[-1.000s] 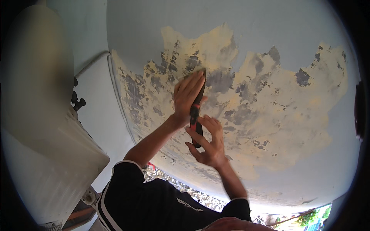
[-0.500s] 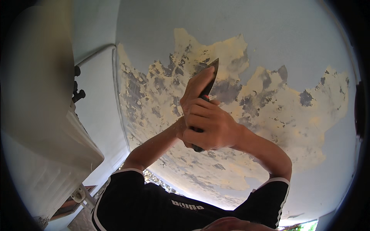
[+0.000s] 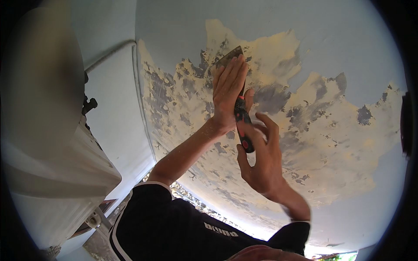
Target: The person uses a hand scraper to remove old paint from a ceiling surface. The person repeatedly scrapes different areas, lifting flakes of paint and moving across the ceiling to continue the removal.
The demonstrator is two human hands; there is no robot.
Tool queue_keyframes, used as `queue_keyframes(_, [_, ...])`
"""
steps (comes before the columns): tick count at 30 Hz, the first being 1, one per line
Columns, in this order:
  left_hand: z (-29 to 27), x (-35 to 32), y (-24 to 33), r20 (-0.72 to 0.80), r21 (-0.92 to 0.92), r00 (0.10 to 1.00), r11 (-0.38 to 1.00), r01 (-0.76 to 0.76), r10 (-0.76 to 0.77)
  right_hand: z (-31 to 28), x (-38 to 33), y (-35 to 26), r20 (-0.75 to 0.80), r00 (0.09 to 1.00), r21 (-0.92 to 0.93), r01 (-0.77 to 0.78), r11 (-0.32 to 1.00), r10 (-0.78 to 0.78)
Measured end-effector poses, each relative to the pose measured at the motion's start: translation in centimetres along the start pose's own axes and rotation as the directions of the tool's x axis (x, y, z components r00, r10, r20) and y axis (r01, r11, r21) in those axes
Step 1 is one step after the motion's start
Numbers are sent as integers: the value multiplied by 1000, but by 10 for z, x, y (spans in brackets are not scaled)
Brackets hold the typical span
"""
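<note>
A scraper with a dark, wide blade [image 3: 233, 53] and a black and red handle [image 3: 244, 124] lies against a patchy wall. My left hand [image 3: 227, 89] has its fingers laid along the blade, with the thumb out on the handle's other side, and it supports the tool. Around the lower end of the handle, my right hand [image 3: 264, 161] is open, its fingers spread and slightly blurred. Whether its fingers touch the handle is hard to see. The wall's bare patch [image 3: 270, 56] shows cream and grey blotches inside light blue paint [image 3: 331, 39].
On the left, a large pale, curved object [image 3: 65, 174] stands close, partly blurred. Dark knobs [image 3: 90, 105] jut out behind it. A grey cable [image 3: 111, 54] runs along the wall corner. A dark object [image 3: 406, 126] sits at the right rim.
My right hand has loosened from the handle and dropped lower, fingers spreading. My left hand has flattened over the blade, and the scraper has turned to show its wide face.
</note>
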State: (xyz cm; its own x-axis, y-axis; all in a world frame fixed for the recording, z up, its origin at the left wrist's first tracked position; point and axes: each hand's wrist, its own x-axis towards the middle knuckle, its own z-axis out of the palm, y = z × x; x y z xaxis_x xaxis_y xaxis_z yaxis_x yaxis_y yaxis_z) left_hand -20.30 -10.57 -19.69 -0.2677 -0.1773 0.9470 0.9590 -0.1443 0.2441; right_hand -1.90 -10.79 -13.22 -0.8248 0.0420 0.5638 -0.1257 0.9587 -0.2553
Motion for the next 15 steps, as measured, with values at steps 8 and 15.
queue_keyframes(8, [-33,-80,-14,279,-29,950,987,156,-142,100,-25,21,191,706,887,-421,188,682])
queue_keyframes(15, [-57,-70,-54,285,-38,954,994,103,-88,149,-4,5,76,736,926,-302,225,672])
